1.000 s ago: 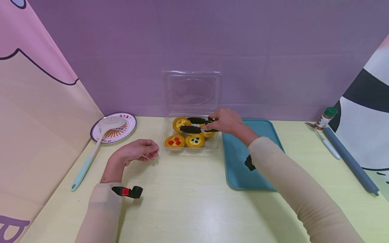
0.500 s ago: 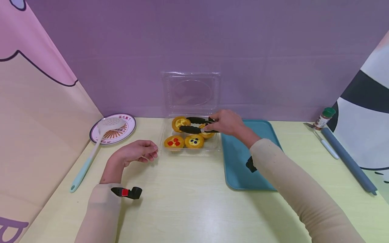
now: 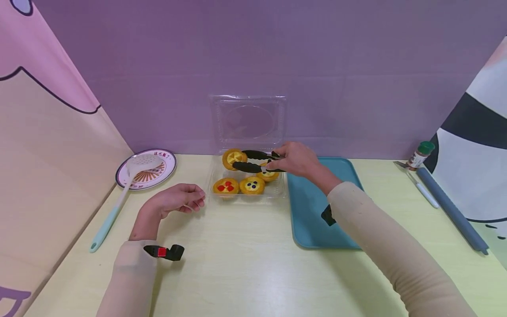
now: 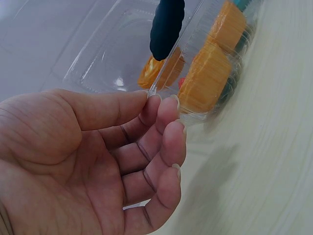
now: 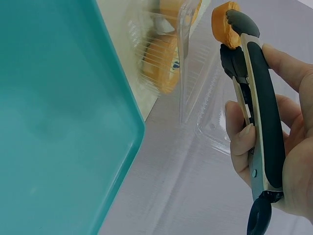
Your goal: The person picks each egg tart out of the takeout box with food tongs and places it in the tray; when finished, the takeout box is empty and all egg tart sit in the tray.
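Pale table [image 3: 237, 273] beneath everything. Teal tray [image 3: 317, 215] at 4 o'clock from the clear container [image 3: 275, 188], whose lid [image 3: 248, 123] stands raised at 12. Plate [image 3: 168, 167] at 9 o'clock, slotted spoon [image 3: 144, 162] lying across it. Right hand [image 3: 295, 159], 2 o'clock: fingers wrapped round the tongs [image 3: 248, 167]. Left hand [image 3: 178, 199], 8 o'clock: thumb and forefinger pinch the container's near-left corner, other fingers loosely bent. Tilted tart [image 3: 233, 157] between the tong tips, at the container's 11 o'clock. Inside: red-topped tart [image 3: 225, 187] at 8, blue-dotted tart [image 3: 252, 186] at 6, third, partly hidden tart [image 3: 268, 175] at 3.
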A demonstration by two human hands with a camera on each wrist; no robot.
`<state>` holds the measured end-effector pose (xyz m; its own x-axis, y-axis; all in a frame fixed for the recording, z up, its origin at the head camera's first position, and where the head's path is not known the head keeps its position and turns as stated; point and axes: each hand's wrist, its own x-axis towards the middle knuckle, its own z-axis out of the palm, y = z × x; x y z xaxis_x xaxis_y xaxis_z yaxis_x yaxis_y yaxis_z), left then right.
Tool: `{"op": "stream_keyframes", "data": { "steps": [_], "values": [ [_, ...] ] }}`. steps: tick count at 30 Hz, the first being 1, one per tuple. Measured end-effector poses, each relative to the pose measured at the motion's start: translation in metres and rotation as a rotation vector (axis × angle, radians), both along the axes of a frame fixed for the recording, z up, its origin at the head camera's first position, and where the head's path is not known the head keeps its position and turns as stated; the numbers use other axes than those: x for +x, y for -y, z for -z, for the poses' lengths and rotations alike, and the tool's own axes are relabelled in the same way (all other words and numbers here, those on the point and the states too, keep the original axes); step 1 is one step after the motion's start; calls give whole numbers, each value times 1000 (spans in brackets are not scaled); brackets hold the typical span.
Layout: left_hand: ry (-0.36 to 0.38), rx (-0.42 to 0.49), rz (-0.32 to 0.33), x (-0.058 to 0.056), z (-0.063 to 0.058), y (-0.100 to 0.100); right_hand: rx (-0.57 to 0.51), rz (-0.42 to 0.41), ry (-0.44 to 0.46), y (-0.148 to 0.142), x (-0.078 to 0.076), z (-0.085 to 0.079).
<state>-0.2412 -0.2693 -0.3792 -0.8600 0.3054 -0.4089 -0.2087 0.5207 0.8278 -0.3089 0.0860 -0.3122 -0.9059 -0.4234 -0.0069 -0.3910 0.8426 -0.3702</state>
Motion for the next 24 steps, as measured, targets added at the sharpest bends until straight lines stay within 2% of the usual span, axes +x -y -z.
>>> {"op": "stream_keyframes", "data": {
  "steps": [12,24],
  "values": [
    [-2,2,1,1,-2,-1,-55,31,-9,-7,5,-7],
    [-8,6,11,1,0,-1,-119,61,4,-33,12,-15]
  ]
}}
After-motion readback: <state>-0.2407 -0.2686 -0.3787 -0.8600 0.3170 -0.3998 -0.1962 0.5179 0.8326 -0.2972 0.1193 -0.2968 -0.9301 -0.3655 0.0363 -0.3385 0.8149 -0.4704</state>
